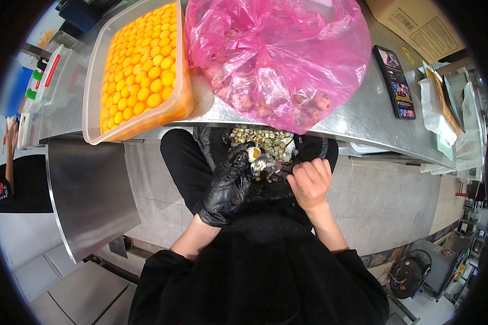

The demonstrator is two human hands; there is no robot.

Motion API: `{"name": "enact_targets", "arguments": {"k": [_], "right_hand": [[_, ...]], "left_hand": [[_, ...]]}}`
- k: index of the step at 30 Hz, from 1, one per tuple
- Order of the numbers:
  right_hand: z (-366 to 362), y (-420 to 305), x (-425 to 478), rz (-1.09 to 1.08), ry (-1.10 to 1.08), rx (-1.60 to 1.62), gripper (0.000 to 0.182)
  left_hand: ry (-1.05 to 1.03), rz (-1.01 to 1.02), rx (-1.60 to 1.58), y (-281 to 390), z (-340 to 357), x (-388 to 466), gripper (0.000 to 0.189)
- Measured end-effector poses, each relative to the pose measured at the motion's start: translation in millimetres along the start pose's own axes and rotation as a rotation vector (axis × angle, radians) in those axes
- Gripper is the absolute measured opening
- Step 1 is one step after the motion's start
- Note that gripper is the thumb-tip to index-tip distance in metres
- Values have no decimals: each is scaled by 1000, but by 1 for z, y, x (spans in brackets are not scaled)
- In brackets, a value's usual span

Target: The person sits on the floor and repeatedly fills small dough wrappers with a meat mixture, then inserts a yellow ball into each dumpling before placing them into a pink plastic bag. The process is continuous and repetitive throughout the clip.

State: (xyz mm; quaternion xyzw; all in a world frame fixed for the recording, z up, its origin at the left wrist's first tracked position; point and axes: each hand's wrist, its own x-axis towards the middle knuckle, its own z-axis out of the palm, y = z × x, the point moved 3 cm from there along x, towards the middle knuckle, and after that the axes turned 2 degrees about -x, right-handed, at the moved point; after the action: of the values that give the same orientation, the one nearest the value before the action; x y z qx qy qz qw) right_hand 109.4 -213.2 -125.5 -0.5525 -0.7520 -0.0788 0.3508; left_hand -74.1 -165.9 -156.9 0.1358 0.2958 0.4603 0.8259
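My left hand, in a black glove, holds a small opened egg with orange yolk showing. My bare right hand grips the dark handle of a metal tool, whose shiny, blurred end is close beside the egg; its exact kind cannot be told. Beneath and beyond my hands lies a heap of small eggshells in a dark container or bag between my knees. On the table ahead, a clear plastic tub holds many orange yolks. Beside it sits a pink plastic bag with small speckled eggs inside.
A phone lies on the steel table, right of the bag, near a cardboard box and stacked papers. At left are lidded plastic boxes and a steel surface. Another person's arm shows at far left.
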Motion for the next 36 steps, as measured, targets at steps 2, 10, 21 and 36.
{"name": "enact_targets", "arguments": {"k": [2, 10, 21, 36], "right_hand": [[-3, 4, -5, -15, -7, 25, 29], [28, 19, -65, 753, -548, 290, 54], [41, 15, -66, 649, -661, 341, 59], [51, 28, -89, 575, -587, 220, 54]], "left_hand": [[28, -2, -66, 7, 11, 0, 28], [-123, 67, 258, 22, 14, -5, 39], [-204, 277, 631, 119, 103, -43, 34], [-39, 598, 1371, 276, 87, 1, 24]]}}
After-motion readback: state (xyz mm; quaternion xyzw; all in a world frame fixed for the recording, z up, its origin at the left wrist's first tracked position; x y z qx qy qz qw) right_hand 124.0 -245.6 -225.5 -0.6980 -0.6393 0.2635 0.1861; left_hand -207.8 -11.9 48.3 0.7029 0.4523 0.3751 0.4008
